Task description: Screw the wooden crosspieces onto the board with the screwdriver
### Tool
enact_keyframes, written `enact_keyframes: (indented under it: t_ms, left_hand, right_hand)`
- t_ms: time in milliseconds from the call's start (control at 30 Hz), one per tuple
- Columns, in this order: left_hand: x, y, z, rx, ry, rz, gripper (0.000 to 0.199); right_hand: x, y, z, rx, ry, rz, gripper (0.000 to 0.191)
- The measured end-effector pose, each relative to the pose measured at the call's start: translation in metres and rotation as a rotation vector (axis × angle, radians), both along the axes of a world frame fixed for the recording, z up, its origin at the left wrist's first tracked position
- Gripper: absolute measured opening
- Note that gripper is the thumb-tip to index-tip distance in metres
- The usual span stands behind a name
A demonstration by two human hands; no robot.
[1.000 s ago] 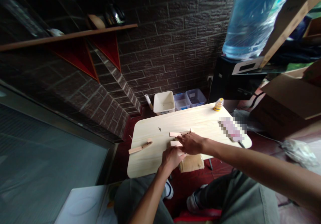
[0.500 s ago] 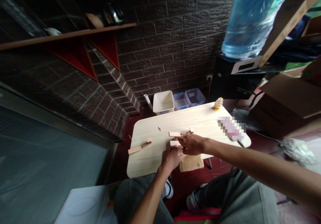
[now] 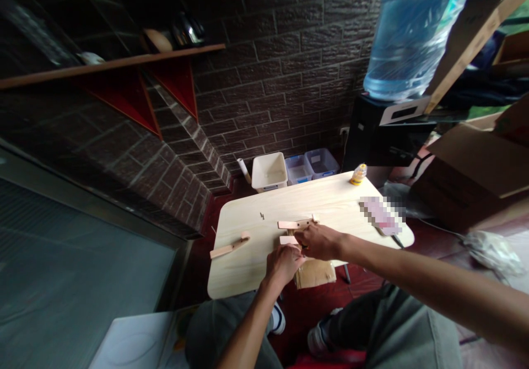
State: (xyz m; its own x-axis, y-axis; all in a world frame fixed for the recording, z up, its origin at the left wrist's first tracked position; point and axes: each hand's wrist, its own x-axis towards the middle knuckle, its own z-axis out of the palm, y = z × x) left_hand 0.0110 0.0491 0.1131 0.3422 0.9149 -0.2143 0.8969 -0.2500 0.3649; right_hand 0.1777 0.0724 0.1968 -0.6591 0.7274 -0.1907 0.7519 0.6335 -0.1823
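Both my hands meet over a small wooden assembly near the front edge of the table (image 3: 248, 217). My left hand (image 3: 284, 262) is closed around the near wooden piece (image 3: 288, 240), whose pale end sticks out past the fingers. Close beside it, my right hand (image 3: 320, 241) has its fingers bent together over the same assembly; what they pinch is hidden. The far wooden piece (image 3: 291, 224), with dark holes, lies just beyond my fingers. Another wooden piece (image 3: 229, 247) rests apart on the left. Small dark screws (image 3: 262, 216) lie behind it.
A yellow-and-clear bottle (image 3: 359, 174) stands at the back right corner, with a blurred pinkish item (image 3: 380, 215) nearer. A brown packet (image 3: 316, 273) is at the front edge. Bins (image 3: 269, 172) stand behind the table, and a water dispenser (image 3: 388, 132) at the right.
The view has shifted slightly. My hands remain at the wooden assembly, with only a slight change in the right hand's pose.
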Motion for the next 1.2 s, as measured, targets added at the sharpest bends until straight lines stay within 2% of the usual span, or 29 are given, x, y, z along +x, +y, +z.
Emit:
enact_keyframes:
  t_ms: [133, 333, 567, 800, 1033, 1200]
  left_hand:
    - [0.001, 0.002, -0.004, -0.014, 0.019, 0.015, 0.021]
    - [0.002, 0.000, 0.001, 0.003, 0.038, 0.004, 0.024]
    - [0.001, -0.002, 0.001, -0.011, 0.046, -0.003, 0.024]
    - [0.004, -0.002, 0.001, -0.005, 0.089, 0.006, 0.027]
    - [0.004, -0.001, 0.005, -0.001, 0.106, 0.003, 0.031]
    - [0.003, 0.000, 0.005, -0.044, 0.084, 0.021, 0.028]
  right_hand:
    - [0.001, 0.002, -0.006, 0.032, 0.007, 0.022, 0.022]
    - [-0.004, -0.002, -0.020, 0.112, -0.022, 0.063, 0.033]
    - [-0.004, -0.002, -0.013, 0.167, -0.108, 0.233, 0.021]
    - [-0.010, -0.006, -0.005, 0.108, -0.138, 0.097, 0.031]
    - [-0.016, -0.008, -0.001, 0.103, -0.122, 0.218, 0.029]
    - [-0.009, -0.006, -0.003, 0.049, -0.091, 0.229, 0.028]
